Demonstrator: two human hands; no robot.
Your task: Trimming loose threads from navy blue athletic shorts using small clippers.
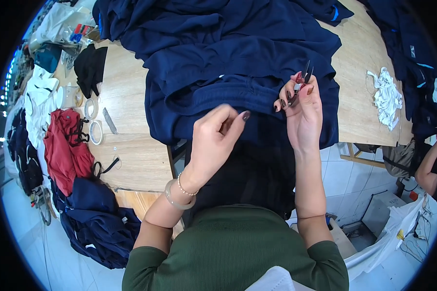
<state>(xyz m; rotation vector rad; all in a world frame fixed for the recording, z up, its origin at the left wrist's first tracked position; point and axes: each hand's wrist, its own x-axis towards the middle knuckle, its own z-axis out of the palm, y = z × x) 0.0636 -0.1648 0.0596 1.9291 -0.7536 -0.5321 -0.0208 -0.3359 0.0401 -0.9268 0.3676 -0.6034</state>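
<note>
A navy garment with a gathered waistband (223,102) lies over the table's near edge in front of me. My left hand (212,138) hovers above its near part, fingers curled and thumb bent toward them; whatever they may pinch is hidden or too small to see. My right hand (303,114) is raised at the garment's right side, palm turned up. In its fingers are small thread snips (308,73), with dark blades pointing up and away and a red part near the grip.
More navy garments (218,24) heap up at the back. On the wooden table (131,150) at left are tape rolls (96,132), a grey blade-like strip (109,120), a black cloth (90,68) and red clothing (68,150). A crumpled white cloth (387,99) lies right, near another person's arm (429,165).
</note>
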